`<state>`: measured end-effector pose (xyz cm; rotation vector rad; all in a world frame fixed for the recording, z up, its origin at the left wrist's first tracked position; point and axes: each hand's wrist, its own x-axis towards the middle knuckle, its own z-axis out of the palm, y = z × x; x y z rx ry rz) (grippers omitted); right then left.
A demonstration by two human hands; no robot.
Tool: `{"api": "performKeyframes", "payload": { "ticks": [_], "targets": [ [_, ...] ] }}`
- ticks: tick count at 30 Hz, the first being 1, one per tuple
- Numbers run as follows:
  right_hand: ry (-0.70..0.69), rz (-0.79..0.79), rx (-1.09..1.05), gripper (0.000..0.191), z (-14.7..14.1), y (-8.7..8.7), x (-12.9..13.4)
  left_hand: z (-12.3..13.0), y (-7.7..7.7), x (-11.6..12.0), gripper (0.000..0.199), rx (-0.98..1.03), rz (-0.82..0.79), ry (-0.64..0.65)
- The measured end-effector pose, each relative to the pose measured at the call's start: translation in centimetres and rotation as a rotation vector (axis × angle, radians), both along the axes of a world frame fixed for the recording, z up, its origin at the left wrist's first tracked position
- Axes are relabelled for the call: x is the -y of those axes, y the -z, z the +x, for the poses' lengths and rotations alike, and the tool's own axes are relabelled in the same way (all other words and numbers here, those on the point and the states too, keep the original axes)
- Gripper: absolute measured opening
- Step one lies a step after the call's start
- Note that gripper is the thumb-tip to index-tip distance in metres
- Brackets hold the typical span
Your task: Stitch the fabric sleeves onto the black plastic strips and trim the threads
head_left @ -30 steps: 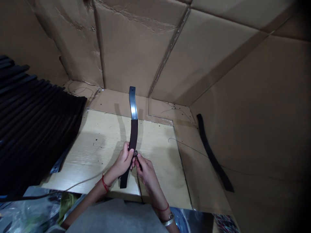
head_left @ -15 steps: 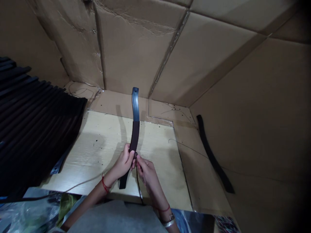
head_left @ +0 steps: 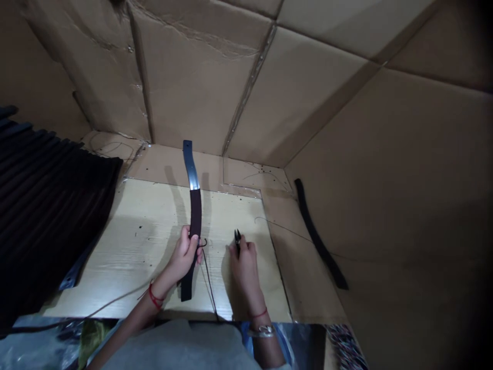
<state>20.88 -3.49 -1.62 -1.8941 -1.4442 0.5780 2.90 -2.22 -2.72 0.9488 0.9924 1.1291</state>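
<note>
A curved strip (head_left: 195,211) stands upright in my left hand (head_left: 182,259), whose fingers wrap round its lower half. Its middle has a dark brown cover; the far end is bare, shiny and grey-blue, with a small hole. A thin dark cord (head_left: 208,272) leaves the strip beside my left fingers, makes a small curl there and runs down to the near edge of the board. To the right, my right hand (head_left: 245,264) is closed round small black thread snips (head_left: 237,236), blades pointing away from me. The snips are apart from the strip and the cord.
Many dark strips (head_left: 57,205) are piled at the left. One black strip (head_left: 320,241) leans against the cardboard wall (head_left: 404,205) on the right. A loose thread (head_left: 283,226) lies across the right edge of the pale board (head_left: 154,205).
My right hand has left the cord beside the strip, moved right and now holds the snips. The cord's curl sticks out free. My left hand still grips the strip; the whole view has shifted.
</note>
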Motion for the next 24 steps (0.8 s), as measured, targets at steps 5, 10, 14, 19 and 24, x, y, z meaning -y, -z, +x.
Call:
{"api": "performKeyframes", "payload": {
  "ticks": [5,10,14,19,24],
  "targets": [
    [0.023,0.011,0.237,0.042,1.5,0.2,-0.4,0.0,0.2,0.0,0.031,-0.009,-0.014,-0.004],
    [0.373,-0.077,0.541,0.032,9.4,-1.9,-1.3,0.1,-0.3,0.1,0.032,-0.009,-0.029,0.010],
    [0.578,-0.128,0.756,0.043,15.8,-3.0,-1.4,0.0,-0.3,0.2,0.033,-0.010,-0.028,0.024],
    [0.513,-0.206,0.881,0.039,18.7,-2.2,-1.6,0.0,0.0,0.1,0.033,-0.008,-0.016,0.020],
    [0.506,-0.288,0.884,0.034,18.9,-1.9,-2.1,0.2,-0.1,0.1,0.034,0.005,-0.023,0.033]
  ]
}}
